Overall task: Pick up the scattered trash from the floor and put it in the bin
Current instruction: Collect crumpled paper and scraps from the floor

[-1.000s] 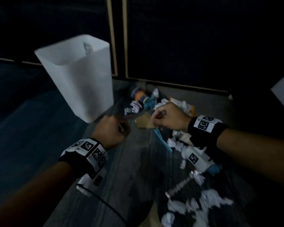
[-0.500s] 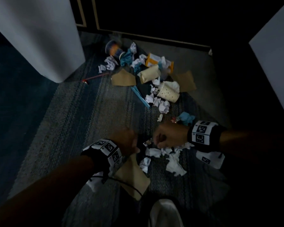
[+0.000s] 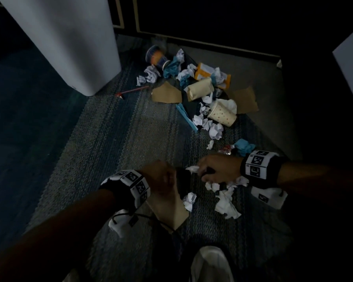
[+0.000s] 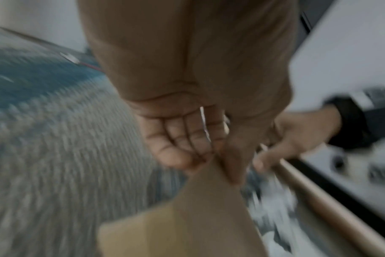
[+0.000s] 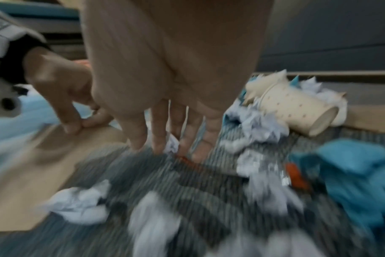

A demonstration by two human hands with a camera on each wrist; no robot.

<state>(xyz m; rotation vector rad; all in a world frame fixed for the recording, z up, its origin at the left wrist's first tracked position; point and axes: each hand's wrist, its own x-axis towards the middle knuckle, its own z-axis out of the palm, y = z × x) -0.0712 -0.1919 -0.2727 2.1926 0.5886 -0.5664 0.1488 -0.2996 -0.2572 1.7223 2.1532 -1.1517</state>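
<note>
The tall white bin (image 3: 69, 47) stands on the carpet at the far left. My left hand (image 3: 161, 178) is low over the carpet and pinches the edge of a brown cardboard piece (image 3: 167, 208) between thumb and curled fingers (image 4: 176, 139). Just to its right, my right hand (image 3: 200, 169) reaches down with straight, spread fingers (image 5: 158, 139). A small crumpled white paper wad (image 5: 171, 145) sits at their tips. More white paper wads (image 3: 224, 200) lie under and beside that hand.
A trash pile stretches from the hands toward the dark wall: a dotted paper cup (image 3: 222, 115), blue wads (image 3: 245, 146), cardboard scraps (image 3: 166, 94), an orange-and-blue cup (image 3: 156, 55), a red stick (image 3: 132, 90). My white shoe (image 3: 212, 265) is below. A white panel (image 3: 351, 64) is at right.
Both hands came down from beside the bin to the near trash. The left hand has taken hold of the cardboard piece. The right hand's fingers uncurled onto a paper wad.
</note>
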